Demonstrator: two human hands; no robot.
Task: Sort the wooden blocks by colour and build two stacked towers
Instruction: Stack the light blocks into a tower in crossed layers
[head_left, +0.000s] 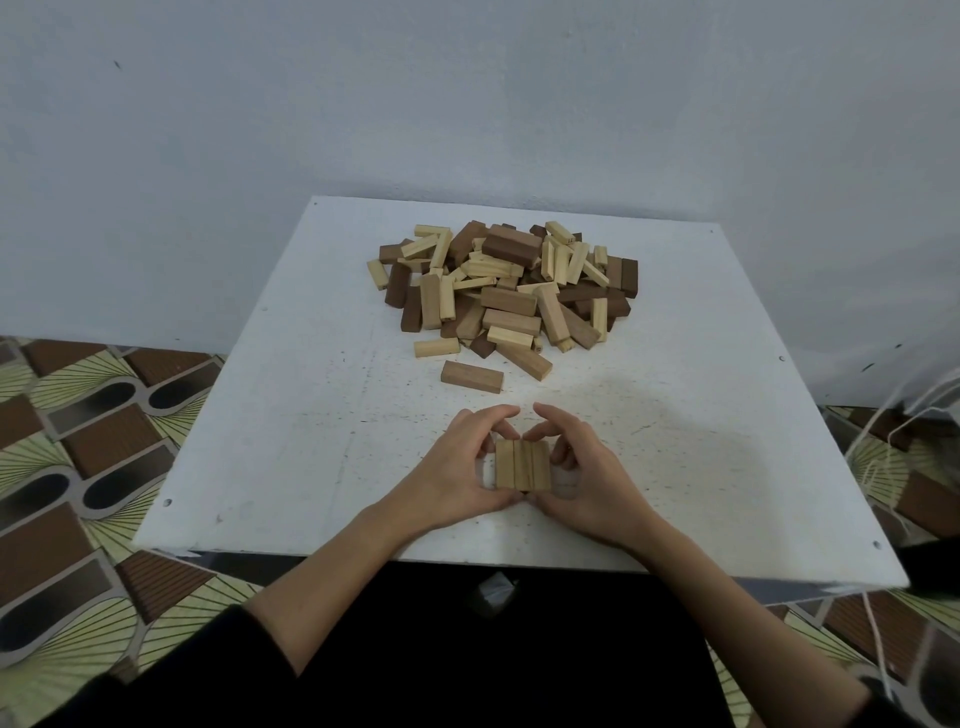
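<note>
Three mid-brown wooden blocks (522, 465) lie side by side as one flat layer near the front of the white table (291, 441). My left hand (460, 470) curls round the layer's left side and my right hand (589, 470) round its right side, thumbs at the near edge and fingertips arched over the far edge. A mixed pile of light, mid-brown and dark blocks (506, 283) sits at the table's far middle. One brown block (471, 376) lies alone between the pile and my hands.
A pale wall stands right behind the table. Patterned brown-and-green floor (78, 467) shows to the left and right. White strings (878, 519) hang by the table's right edge.
</note>
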